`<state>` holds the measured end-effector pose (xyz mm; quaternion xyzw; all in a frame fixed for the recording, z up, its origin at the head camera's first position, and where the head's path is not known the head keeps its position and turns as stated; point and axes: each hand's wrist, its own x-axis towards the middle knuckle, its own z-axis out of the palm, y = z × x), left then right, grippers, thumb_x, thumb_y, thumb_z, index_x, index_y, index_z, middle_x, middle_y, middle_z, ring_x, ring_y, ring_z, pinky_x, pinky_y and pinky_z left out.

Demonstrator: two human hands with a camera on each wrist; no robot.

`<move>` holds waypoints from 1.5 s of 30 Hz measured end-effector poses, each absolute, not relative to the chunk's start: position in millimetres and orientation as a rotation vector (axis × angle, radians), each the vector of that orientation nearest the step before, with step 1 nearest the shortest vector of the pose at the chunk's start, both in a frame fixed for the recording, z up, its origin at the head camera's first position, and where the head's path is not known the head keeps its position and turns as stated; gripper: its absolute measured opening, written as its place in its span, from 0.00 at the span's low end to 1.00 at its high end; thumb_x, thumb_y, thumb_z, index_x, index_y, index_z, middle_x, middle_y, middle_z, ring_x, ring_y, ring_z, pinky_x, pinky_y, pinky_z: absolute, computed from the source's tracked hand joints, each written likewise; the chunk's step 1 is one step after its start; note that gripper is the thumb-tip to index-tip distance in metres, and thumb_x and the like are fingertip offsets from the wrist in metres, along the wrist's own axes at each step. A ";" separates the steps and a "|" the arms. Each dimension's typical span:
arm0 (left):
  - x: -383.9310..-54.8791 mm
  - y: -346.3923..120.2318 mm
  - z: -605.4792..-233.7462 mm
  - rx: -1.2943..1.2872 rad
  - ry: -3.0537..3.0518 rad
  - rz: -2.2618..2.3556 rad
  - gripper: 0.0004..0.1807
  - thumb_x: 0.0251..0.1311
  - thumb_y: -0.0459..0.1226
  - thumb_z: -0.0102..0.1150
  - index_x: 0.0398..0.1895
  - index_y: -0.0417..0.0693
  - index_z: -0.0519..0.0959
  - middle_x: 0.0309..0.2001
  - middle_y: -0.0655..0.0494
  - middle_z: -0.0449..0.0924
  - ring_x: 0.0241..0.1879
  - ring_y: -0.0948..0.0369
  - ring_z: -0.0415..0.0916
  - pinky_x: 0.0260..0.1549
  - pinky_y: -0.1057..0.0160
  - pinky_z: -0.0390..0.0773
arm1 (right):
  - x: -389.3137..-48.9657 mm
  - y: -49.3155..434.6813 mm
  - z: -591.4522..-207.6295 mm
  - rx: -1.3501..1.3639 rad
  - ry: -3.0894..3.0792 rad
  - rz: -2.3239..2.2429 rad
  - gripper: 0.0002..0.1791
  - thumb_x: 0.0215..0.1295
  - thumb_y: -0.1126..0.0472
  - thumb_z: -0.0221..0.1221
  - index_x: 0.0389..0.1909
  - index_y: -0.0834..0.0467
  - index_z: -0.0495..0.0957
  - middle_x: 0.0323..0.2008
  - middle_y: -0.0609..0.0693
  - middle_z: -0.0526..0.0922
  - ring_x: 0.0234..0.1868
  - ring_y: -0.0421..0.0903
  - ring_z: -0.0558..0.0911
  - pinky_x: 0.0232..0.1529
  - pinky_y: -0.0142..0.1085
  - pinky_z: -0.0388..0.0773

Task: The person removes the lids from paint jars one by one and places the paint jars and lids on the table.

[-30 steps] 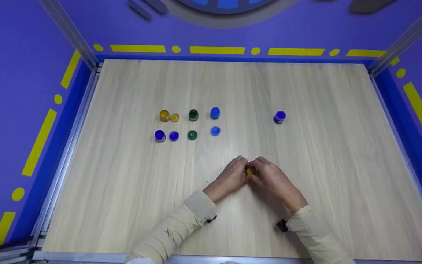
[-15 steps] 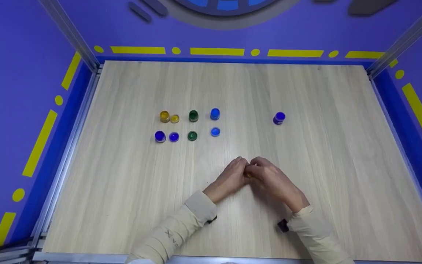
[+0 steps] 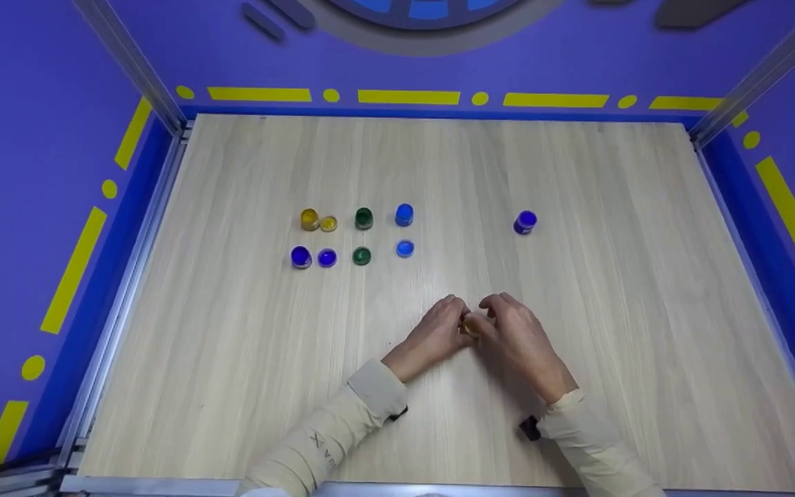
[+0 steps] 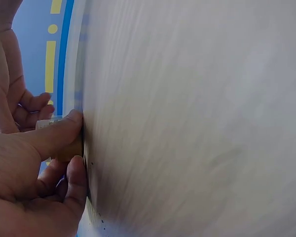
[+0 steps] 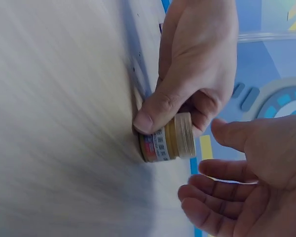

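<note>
My left hand (image 3: 432,335) grips a small yellow paint jar (image 5: 158,145) by its body, thumb across the label, with the jar's base at the table. A clear ribbed lid (image 5: 186,135) sits on the jar. My right hand (image 5: 259,173) is beside the lid, fingers loosely bent and spread from the thumb, with a gap to the lid in the right wrist view. In the left wrist view, the left thumb and fingers cover much of the jar (image 4: 71,150).
Further left stand open jars of yellow (image 3: 310,219), green (image 3: 364,219), blue (image 3: 404,215) and violet (image 3: 301,257) paint, their lids beside them. Another violet jar (image 3: 525,222) stands at right. Patterned walls (image 3: 404,62) enclose the table (image 3: 611,276) at the back and sides.
The right hand's fingers, over the jar's top half a second ago, have spread and drawn slightly right, baring more of the jar. The left hand keeps its grip in place.
</note>
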<state>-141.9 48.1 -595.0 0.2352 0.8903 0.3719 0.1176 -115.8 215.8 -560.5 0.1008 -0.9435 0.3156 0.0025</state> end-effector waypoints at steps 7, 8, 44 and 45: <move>-141.9 47.9 -595.3 0.777 2.678 1.010 0.10 0.56 0.28 0.68 0.41 0.41 0.79 0.37 0.53 0.77 0.37 0.58 0.71 0.41 0.66 0.72 | -111.4 208.2 -565.4 0.376 -2.959 0.968 0.08 0.67 0.60 0.69 0.34 0.60 0.81 0.32 0.48 0.78 0.33 0.45 0.77 0.36 0.42 0.77; -142.0 47.8 -595.4 0.785 2.685 1.005 0.10 0.55 0.27 0.67 0.40 0.40 0.79 0.37 0.52 0.76 0.36 0.58 0.70 0.40 0.66 0.72 | -111.0 207.5 -565.2 0.389 -2.958 0.964 0.08 0.66 0.62 0.69 0.34 0.60 0.81 0.32 0.48 0.77 0.32 0.45 0.76 0.36 0.42 0.76; -138.5 44.0 -594.9 0.884 2.741 0.973 0.11 0.57 0.29 0.66 0.41 0.41 0.75 0.36 0.51 0.74 0.38 0.56 0.71 0.43 0.61 0.72 | -116.8 213.2 -556.0 1.054 -2.776 0.728 0.11 0.58 0.75 0.70 0.41 0.62 0.83 0.42 0.50 0.83 0.45 0.48 0.80 0.46 0.40 0.79; -138.6 44.4 -594.9 0.868 2.730 0.992 0.10 0.58 0.30 0.67 0.40 0.41 0.75 0.36 0.52 0.74 0.37 0.56 0.70 0.42 0.62 0.72 | -117.3 215.1 -554.7 1.050 -2.779 0.767 0.11 0.58 0.75 0.70 0.40 0.62 0.83 0.43 0.50 0.83 0.46 0.48 0.80 0.47 0.41 0.79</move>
